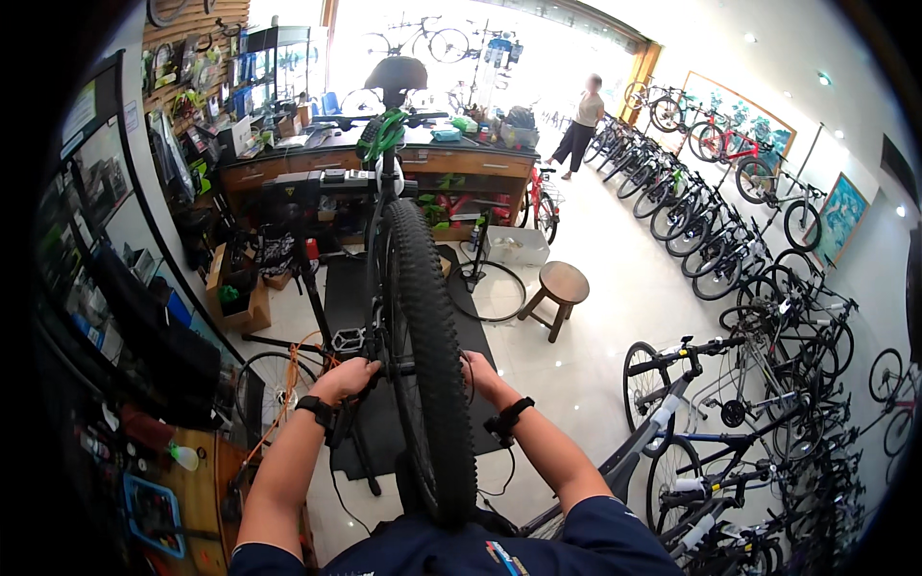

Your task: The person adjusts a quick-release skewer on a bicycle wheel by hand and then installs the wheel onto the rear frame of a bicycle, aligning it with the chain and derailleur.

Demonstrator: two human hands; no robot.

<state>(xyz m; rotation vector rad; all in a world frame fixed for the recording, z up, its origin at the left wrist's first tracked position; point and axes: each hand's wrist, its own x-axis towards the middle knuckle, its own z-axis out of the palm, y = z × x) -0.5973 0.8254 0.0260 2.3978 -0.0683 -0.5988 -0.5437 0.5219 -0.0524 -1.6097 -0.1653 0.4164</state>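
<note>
A bicycle stands upright in front of me, its rear wheel with a knobby black tire [429, 365] pointing toward my body. Its black saddle [395, 73] is at the far end. My left hand [351, 380] is closed at the left side of the wheel, close to the hub and a pedal [349, 340]. What its fingers grip there is too dark to make out. On the wheel's right side, my right hand [486, 378] has its fingers curled close to the tire, by a thin dark curved piece. The wheel partly hides those fingertips.
A workbench [461, 154] with drawers spans the far side. A wooden stool [563, 283] stands right of the black mat [363, 288]. Rows of bicycles [663, 216] line the right. Glass shelving and a blue tray [154, 514] are left. A person [581, 125] stands far off.
</note>
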